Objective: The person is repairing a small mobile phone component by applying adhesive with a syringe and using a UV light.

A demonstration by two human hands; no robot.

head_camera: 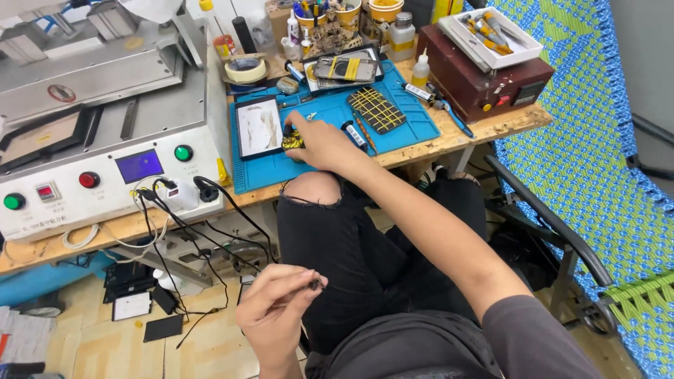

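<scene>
My right hand (319, 144) reaches out over the blue work mat (414, 123) and is closed on a small black and yellow part (292, 140), right beside a phone screen panel (258, 127) lying flat. My left hand (274, 312) is down low over the floor, left of my knee, pinching a small dark piece (314, 284) between thumb and fingers. My black torn trousers (337, 231) fill the space between the two hands.
A grey machine (91, 133) with red and green buttons and plugged cables stands on the left of the wooden bench (484, 130). A dark red box (484, 74) with a white tray, bottles, tape and phone parts crowd the back. A woven chair (597, 161) is on the right.
</scene>
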